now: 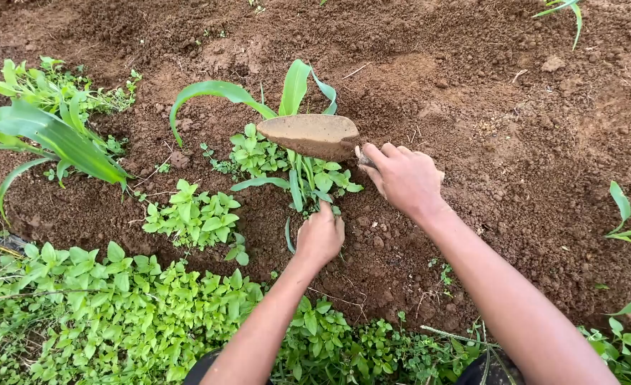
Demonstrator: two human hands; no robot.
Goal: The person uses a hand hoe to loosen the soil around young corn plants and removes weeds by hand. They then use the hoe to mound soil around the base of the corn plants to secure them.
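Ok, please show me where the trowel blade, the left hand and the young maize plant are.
trowel blade (310,135), head view, on the middle of the soil-coated flat face.
left hand (320,237), head view, on the back of the closed fist.
young maize plant (294,87), head view, on its upright broad leaf above the blade.

right hand (404,178) gripping soil-caked trowel (310,135), left hand (320,235) clutching weeds (315,182) beside maize seedling (290,93)

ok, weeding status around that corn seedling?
Done: the soil right of and behind the seedling looks loose and bare. In hand: right hand holds a soil-caked trowel beside the seedling; left hand grips weeds at its base. Left: the weed clump and the dense weed strip nearest the camera.
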